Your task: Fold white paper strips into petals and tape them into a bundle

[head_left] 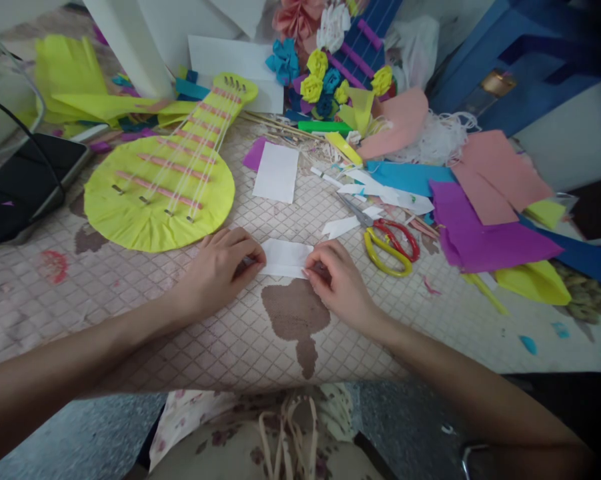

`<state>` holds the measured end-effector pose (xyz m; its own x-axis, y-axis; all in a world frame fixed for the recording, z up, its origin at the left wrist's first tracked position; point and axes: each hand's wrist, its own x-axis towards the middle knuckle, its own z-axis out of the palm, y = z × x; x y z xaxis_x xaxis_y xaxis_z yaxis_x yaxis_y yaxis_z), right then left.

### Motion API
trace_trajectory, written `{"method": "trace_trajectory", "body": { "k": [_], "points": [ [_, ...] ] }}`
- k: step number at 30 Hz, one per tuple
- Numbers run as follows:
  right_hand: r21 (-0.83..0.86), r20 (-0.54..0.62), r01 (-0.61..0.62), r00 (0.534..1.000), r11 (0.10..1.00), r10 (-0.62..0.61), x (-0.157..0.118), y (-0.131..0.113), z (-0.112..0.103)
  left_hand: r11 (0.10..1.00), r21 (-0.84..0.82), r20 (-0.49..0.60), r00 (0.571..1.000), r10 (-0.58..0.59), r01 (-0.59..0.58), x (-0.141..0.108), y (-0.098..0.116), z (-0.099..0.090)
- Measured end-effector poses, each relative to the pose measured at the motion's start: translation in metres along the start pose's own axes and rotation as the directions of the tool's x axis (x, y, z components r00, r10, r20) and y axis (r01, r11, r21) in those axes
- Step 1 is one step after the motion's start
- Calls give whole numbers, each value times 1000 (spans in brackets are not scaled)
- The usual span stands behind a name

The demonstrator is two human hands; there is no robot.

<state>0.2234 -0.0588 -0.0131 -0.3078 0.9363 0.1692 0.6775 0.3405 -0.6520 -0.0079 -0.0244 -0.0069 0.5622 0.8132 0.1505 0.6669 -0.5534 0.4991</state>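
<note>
A pale, diamond-patterned table covering spreads under a yellow, guitar-shaped paper model with white strings, which lies on the left, while metal scissors with red and yellow handles rest on the right. At near centre, the left hand and the right hand pinch narrowly at opposite ends of a small, white, rectangular paper piece, a crease-like line along its near edge. The sheet looks feather-light and flexible, likely to crease readily, slide on the covering and tear if tugged; its two short ends, taken lightly between thumb and fingertips, seem the best hold.
</note>
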Motion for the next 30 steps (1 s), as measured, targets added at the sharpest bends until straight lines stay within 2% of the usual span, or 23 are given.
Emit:
{"method": "trace_trajectory", "body": {
  "k": [9, 15, 19, 26, 30],
  "points": [
    [20, 5, 19, 1000, 1000, -19, 0, 0, -1, 999, -39, 16, 1000, 16, -15, -1, -5, -1],
    [-49, -20, 3, 1000, 999, -4, 0, -2, 3, 1000, -7, 19, 1000, 1, -1, 1, -1, -2],
    [-61, 1, 7, 1000, 998, -7, 1, 0, 3, 999, 21, 4, 1000, -27, 27, 2, 1, -1],
    [-34, 42, 48, 998, 998, -47, -1, 0, -3, 999, -52, 12, 1000, 3, -2, 3, -4, -2],
    [-61, 29, 42, 999, 997, -41, 1, -3, -2, 1000, 21, 28, 1000, 2, -2, 3, 1, -3]
  ]
}}
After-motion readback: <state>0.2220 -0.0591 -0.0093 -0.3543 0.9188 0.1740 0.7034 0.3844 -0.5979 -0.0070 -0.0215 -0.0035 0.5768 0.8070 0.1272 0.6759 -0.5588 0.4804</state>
